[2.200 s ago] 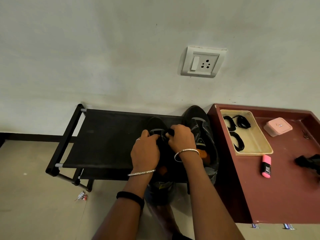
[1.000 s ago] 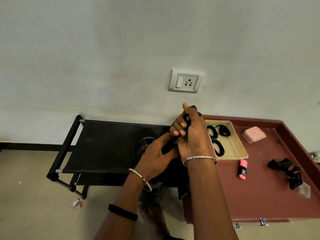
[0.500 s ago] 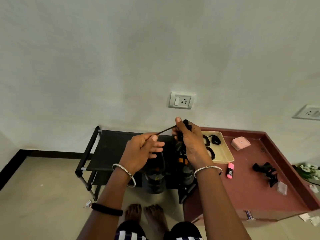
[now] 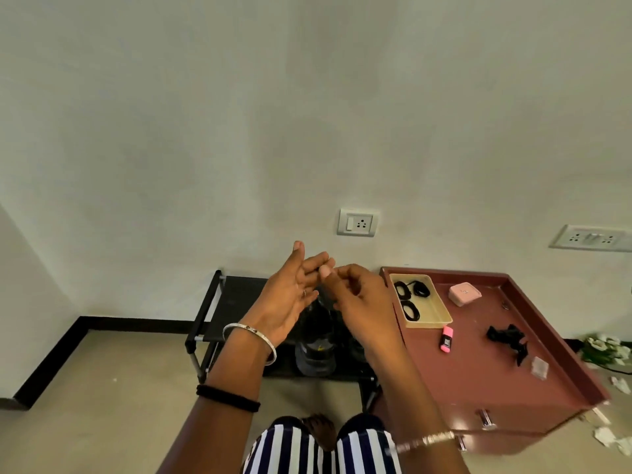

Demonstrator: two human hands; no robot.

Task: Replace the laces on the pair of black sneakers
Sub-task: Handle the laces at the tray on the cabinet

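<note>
Both hands are raised in front of me above the black shoe rack (image 4: pixel 236 302). My left hand (image 4: pixel 290 299) is turned palm towards me with its fingers nearly straight. My right hand (image 4: pixel 359 295) has curled fingers, and its thumb and fingertips meet the left fingertips on a thin black lace (image 4: pixel 324 297) that hangs down between the hands. One black sneaker (image 4: pixel 314 350) stands on the rack below the hands; the second sneaker (image 4: pixel 355 348) is mostly hidden behind my right wrist. A beige tray (image 4: pixel 429 325) holds three coiled black laces (image 4: pixel 408 309).
The tray stands on a maroon table (image 4: pixel 496 381) right of the rack, with a pink highlighter (image 4: pixel 446 338), a pink box (image 4: pixel 464 294) and a black tangle (image 4: pixel 506 336). A wall socket (image 4: pixel 357 222) is above. My feet and striped trousers are below.
The hands, which worked at the sneaker on the rack, rose with the lace stretched between them. Now they have come together, fingertips touching, and the view has tilted up and back.
</note>
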